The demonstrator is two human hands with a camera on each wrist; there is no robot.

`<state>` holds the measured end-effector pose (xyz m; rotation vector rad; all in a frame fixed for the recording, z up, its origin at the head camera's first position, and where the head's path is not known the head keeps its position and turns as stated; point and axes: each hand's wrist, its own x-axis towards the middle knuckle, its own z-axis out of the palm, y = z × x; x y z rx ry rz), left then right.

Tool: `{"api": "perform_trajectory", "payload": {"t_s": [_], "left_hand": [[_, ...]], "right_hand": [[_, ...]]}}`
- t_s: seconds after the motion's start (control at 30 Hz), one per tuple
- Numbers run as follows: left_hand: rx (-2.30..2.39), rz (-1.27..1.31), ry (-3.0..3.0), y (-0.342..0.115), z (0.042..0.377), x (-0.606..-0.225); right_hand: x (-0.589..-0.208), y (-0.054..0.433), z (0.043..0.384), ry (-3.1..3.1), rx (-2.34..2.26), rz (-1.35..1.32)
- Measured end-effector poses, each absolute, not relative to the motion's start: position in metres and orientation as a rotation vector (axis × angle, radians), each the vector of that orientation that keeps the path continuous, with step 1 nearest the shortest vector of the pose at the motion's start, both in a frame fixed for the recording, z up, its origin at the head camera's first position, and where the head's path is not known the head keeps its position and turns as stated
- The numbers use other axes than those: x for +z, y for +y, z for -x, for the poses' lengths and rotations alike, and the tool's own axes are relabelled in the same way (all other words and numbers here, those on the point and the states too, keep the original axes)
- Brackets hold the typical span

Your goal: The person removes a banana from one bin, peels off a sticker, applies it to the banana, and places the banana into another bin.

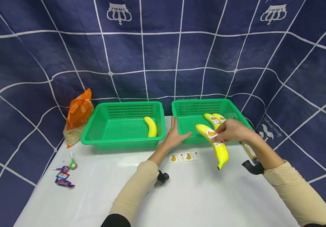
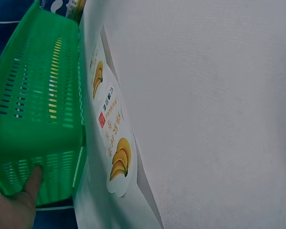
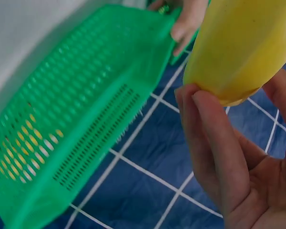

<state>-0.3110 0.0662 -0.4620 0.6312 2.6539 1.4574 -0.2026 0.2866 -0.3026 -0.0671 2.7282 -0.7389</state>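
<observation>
A yellow banana (image 1: 220, 154) with banana-picture labels hangs in front of the right green basket (image 1: 185, 121). My right hand (image 1: 232, 130) pinches it between thumb and fingers; the right wrist view shows the fingertips against the banana (image 3: 243, 47). Two more labelled bananas (image 1: 212, 119) lie inside that basket. At the basket's left end is my left hand (image 1: 174, 136), fingers extended along the wall. In the left wrist view its thumb (image 2: 34, 183) touches the green basket wall (image 2: 33, 138). A strip of banana labels (image 1: 184, 157) lies on the table just below.
A left green basket (image 1: 117, 143) holds one banana (image 1: 151, 126). Beside it stands an orange bag (image 1: 79, 110). Wrapped sweets (image 1: 63, 183) and a green lollipop (image 1: 72, 164) lie at the table's left. A packet (image 1: 249, 151) is partly hidden behind my right forearm. Dark curtains surround the table.
</observation>
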Motion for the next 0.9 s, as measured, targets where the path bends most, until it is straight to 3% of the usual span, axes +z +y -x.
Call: {"api": "perform_trajectory", "payload": {"t_s": [0.4,0.9], "left_hand": [[1.380,-0.613,2.716,0.067,0.308,-0.462],[1.312,-0.647,2.755,0.066,0.310,-0.459]], "right_hand": [[-0.276,0.307,0.263,2.655,-0.700,0.195],[-0.306,0.325,0.351,2.530,-0.738,0.159]]}}
